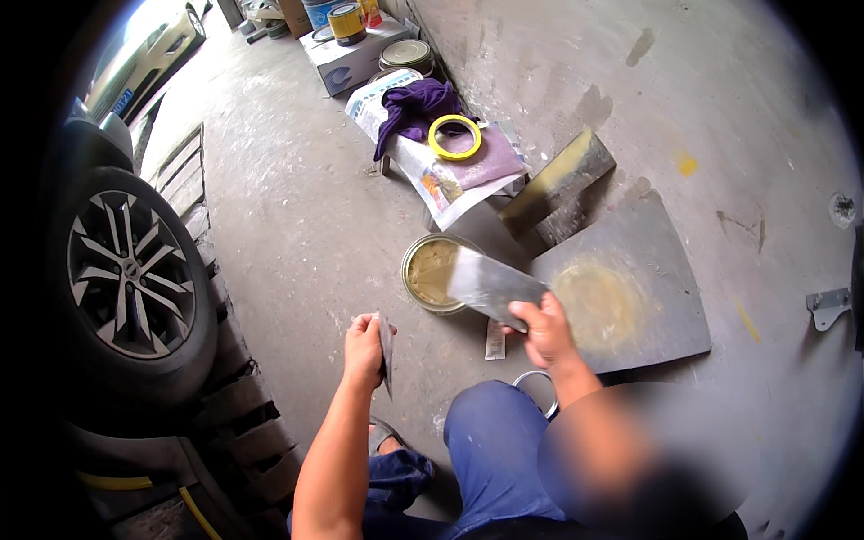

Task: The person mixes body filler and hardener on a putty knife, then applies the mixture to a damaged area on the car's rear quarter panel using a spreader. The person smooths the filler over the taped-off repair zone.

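Note:
My right hand point(544, 333) grips a wide, flat metal putty knife point(493, 286), whose blurred far end covers the right side of an open round can point(407, 275). Thick yellowish-tan putty point(429, 268) fills the can. Whether the blade touches the putty I cannot tell. Lower to the left, my left hand point(364, 346) pinches a thin grey scraper point(387, 355), seen almost edge-on. Just below the right-hand blade a small pale tube point(495, 342) lies on the floor. A grey panel point(675, 306) with a tan smeared patch is right of my right hand.
Beyond the can, a low stand carries paper sheets point(447, 212), a purple cloth point(418, 108) and a yellow tape roll point(434, 137). Paint cans point(347, 24) and a white box point(346, 67) stand farther back. A car wheel point(202, 306) is at left. A metal ring point(551, 409) lies beside my knee.

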`<state>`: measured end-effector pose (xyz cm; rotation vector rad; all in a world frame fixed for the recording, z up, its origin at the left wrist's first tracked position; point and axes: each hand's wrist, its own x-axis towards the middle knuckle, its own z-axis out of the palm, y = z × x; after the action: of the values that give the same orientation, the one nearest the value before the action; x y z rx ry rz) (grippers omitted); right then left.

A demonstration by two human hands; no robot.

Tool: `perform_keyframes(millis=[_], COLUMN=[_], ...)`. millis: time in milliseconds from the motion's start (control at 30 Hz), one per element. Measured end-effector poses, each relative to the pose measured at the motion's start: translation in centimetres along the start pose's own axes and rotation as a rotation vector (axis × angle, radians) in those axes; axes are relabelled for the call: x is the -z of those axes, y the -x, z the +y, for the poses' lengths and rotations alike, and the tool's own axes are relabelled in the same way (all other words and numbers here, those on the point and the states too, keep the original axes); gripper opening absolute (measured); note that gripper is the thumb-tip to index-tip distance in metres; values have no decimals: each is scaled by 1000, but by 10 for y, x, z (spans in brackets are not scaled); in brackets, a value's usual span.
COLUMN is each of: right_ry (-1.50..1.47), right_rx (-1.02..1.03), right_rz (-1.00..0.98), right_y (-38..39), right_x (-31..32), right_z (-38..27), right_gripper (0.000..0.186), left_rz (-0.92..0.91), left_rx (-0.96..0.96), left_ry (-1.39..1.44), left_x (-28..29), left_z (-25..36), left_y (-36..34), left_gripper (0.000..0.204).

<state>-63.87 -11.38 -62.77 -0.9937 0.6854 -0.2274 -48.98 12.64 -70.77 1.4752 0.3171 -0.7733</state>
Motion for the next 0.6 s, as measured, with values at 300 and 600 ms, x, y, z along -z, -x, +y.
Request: perform_keyframes(millis=[300, 600], right_ry=[66, -3], right_rx=[-78, -66], right_rz=[98, 112], right_y=[28, 29], right_x=[43, 43], right_z=[-10, -3], right_gripper=[47, 52], left_rz=[-38, 260], left_rx=[-168, -495], left_ry=[-117, -296], left_x=[-52, -59], left_z=[-46, -89], left_y=[-76, -53], left_gripper=[42, 41])
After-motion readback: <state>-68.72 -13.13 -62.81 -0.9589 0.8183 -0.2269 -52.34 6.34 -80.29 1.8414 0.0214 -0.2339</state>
